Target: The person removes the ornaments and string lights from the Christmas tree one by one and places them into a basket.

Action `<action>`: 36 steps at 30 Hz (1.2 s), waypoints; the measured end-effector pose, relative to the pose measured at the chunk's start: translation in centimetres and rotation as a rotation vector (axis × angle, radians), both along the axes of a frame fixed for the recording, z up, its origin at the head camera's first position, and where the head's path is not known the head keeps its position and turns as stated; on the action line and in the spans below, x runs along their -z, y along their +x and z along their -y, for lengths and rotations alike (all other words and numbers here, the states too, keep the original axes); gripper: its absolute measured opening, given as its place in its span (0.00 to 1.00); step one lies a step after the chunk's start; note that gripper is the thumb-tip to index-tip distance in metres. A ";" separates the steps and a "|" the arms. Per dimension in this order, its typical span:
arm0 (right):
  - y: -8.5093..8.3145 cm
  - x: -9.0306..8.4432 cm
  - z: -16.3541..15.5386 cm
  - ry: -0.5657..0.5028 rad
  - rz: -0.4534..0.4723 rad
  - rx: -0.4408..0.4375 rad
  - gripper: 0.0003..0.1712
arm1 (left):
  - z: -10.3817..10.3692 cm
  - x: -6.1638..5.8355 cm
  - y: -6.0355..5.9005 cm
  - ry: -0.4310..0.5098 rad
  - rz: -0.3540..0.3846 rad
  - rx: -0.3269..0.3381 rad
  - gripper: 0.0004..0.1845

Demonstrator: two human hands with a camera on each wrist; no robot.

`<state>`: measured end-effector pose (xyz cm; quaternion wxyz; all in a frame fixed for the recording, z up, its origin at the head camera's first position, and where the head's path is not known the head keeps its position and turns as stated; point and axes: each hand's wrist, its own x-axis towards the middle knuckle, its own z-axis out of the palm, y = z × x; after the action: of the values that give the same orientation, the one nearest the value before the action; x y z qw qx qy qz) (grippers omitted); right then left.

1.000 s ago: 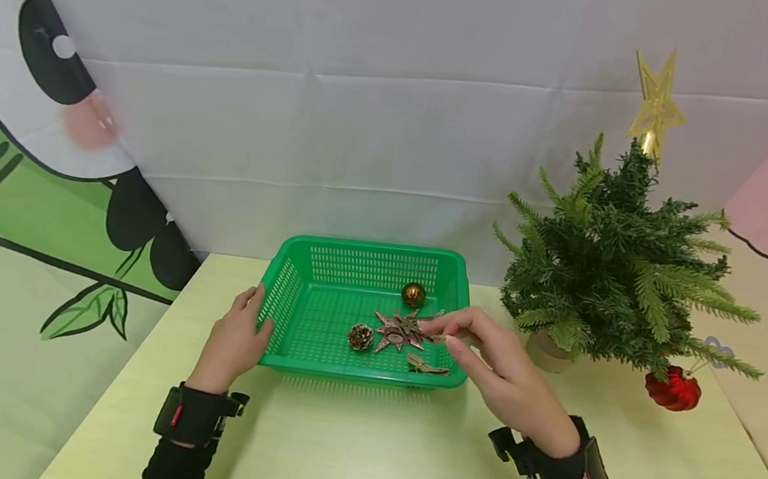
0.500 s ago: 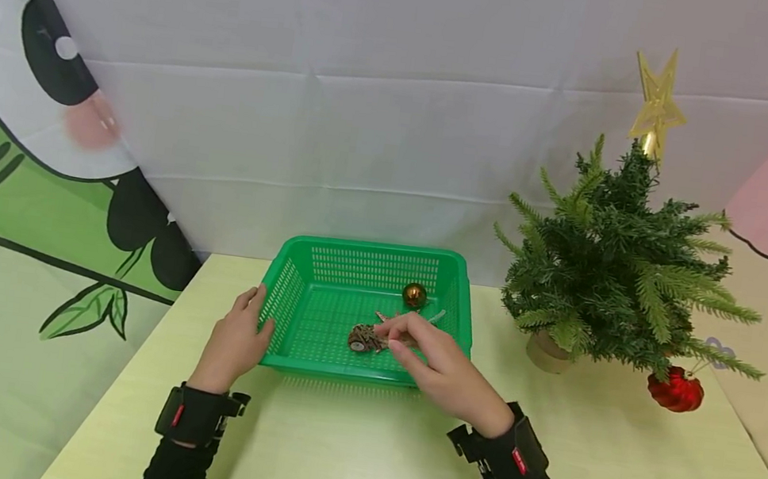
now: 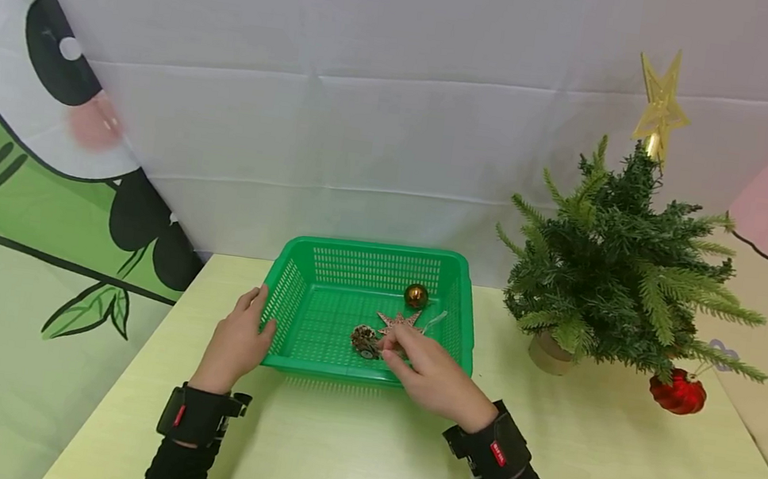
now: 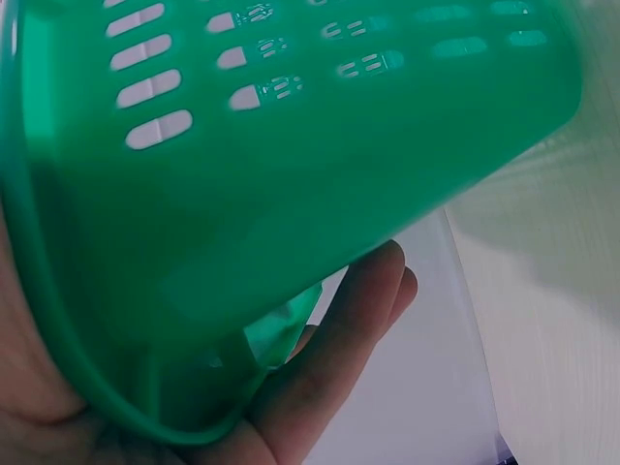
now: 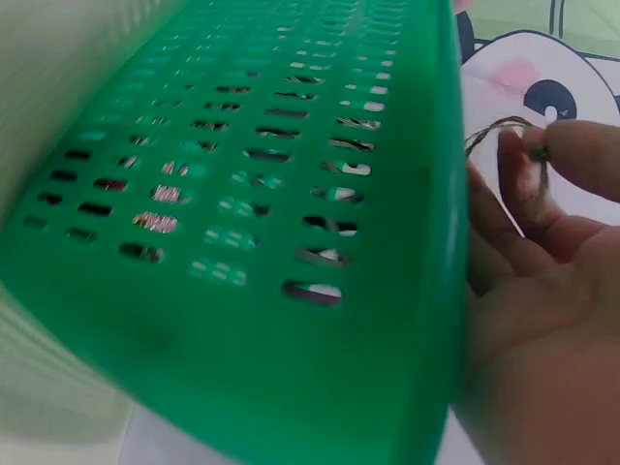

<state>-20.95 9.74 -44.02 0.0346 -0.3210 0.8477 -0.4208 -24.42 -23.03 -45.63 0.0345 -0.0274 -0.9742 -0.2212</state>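
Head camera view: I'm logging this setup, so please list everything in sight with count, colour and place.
basket: 1, green, table centre
ball: 1, bronze, in basket, far side
star ornament: 1, glittery brown, in basket
pine cone: 1, brown, in basket
small tree: 1, green with gold star on top, table right
red bauble: 1, on a low tree branch
table: 1, pale yellow
left hand: holds basket's left rim
right hand: in basket, pinching a thin loop of string

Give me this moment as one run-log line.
left hand: holds green basket wall | right hand: in basket, pinches thin loop beside pine cone | star ornament, gold ball: in basket
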 end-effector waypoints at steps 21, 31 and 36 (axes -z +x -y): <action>-0.5 1.6 -0.7 0.164 -0.109 0.233 0.02 | -0.5 0.2 -0.2 -0.003 0.008 0.013 0.35; -0.1 1.1 -1.1 0.146 -0.101 0.225 0.10 | -0.5 0.3 -0.1 -0.002 0.009 0.021 0.35; 0.8 -0.2 -1.7 0.116 -0.151 0.199 0.10 | -0.4 0.3 -0.1 0.003 0.012 0.023 0.35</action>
<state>-20.18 11.40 -43.85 -0.0526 -0.2636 0.8985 -0.3470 -24.53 -22.65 -45.97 0.0260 -0.0374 -0.9737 -0.2234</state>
